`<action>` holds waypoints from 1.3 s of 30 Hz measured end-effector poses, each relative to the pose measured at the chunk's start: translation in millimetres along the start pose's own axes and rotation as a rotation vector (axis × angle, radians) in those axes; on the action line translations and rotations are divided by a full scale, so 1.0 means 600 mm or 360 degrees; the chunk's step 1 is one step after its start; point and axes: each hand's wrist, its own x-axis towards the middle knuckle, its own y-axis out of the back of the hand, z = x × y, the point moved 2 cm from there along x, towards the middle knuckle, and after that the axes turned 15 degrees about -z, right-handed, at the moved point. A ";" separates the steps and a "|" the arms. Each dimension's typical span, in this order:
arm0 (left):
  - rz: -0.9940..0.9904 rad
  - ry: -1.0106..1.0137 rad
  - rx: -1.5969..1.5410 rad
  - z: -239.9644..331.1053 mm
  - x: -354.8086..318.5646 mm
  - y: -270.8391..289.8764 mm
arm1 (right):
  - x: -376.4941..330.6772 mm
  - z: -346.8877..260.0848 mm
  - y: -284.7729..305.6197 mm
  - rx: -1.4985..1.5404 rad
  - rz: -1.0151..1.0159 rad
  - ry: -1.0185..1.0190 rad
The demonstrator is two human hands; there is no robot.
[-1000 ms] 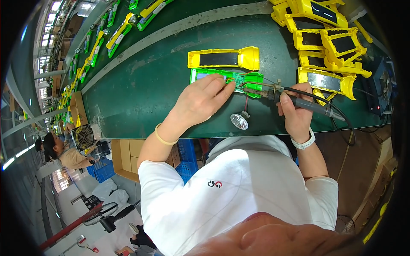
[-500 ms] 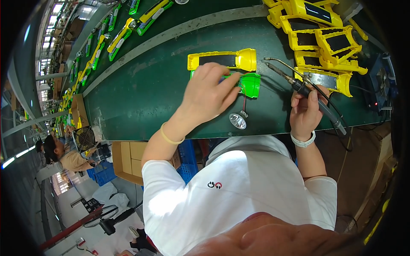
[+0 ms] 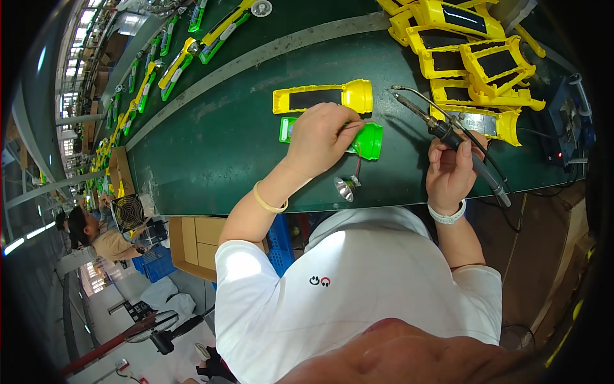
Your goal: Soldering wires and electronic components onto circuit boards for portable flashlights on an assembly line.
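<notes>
My left hand (image 3: 322,137) is over a green flashlight shell half (image 3: 369,142), its thumb and fingers pinched on a thin red wire (image 3: 367,121); the palm hides the middle of the shell. A small reflector lamp (image 3: 345,189) hangs off the shell by wires and lies on the table nearer to me. Just beyond the green half is a yellow shell half (image 3: 358,96) with a dark panel. In my right hand (image 3: 451,174) is a soldering iron (image 3: 446,130) with a thin curved tube along it, its tip pointing up and left, apart from the shell.
Yellow shell halves (image 3: 476,67) are heaped at the far right, beside a blue soldering station (image 3: 558,125) with a red light. A metal strip (image 3: 256,57) crosses the green table (image 3: 204,147); beyond it lie rows of yellow and green flashlights (image 3: 176,70). Another person (image 3: 105,240) sits at far left.
My left hand has turned, its fingers now drawn together at the red wire. The reflector lamp has rolled to face another way. The whole view has shifted slightly.
</notes>
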 end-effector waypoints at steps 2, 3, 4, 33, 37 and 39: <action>-0.0016 0.0102 -0.0031 -0.002 -0.009 0.012 | 0.001 -0.001 0.001 0.0005 -0.0016 -0.0013; -0.0031 0.0199 -0.0065 -0.004 -0.014 0.018 | 0.002 -0.001 0.003 0.0008 -0.0018 -0.0015; 0.0071 0.0125 -0.0015 -0.012 -0.018 0.021 | 0.001 -0.001 0.003 0.0005 -0.0036 -0.0043; -0.0023 0.0009 -0.0052 -0.053 0.001 0.042 | 0.129 0.027 -0.039 -0.0782 -0.1032 -0.0649; -0.0064 -0.0011 -0.0035 -0.053 0.002 0.041 | 0.126 0.020 -0.034 -0.0770 -0.0971 -0.0600; -0.0099 -0.0010 0.0048 -0.051 0.004 0.040 | 0.125 0.015 -0.028 -0.0638 -0.0854 -0.0596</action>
